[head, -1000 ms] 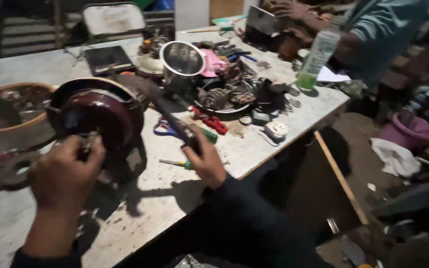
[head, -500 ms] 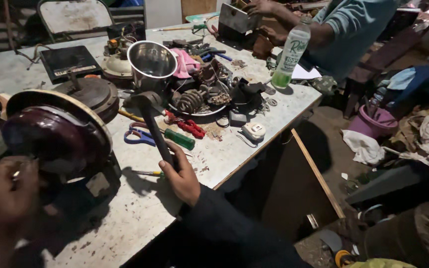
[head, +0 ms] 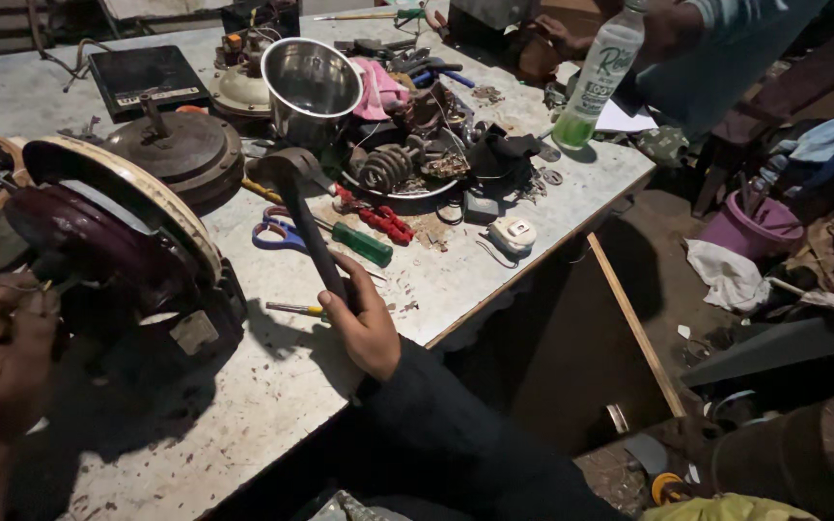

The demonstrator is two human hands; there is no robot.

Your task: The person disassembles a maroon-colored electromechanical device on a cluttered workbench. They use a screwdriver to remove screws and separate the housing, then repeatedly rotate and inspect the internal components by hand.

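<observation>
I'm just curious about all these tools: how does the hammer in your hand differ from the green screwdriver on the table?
The hammer is gripped by the right hand and raised; the green screwdriver lies flat on the table, untouched. The hammer is dark and larger; the screwdriver has a bright green handle. Both are hand tools.

Green-labelled clear bottle [head: 597, 79]; perhaps white-labelled black case [head: 145, 75].

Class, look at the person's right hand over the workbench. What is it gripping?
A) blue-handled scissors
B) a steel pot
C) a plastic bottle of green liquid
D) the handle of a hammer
D: the right hand wraps the dark handle of the hammer, whose head hangs above the table.
</observation>
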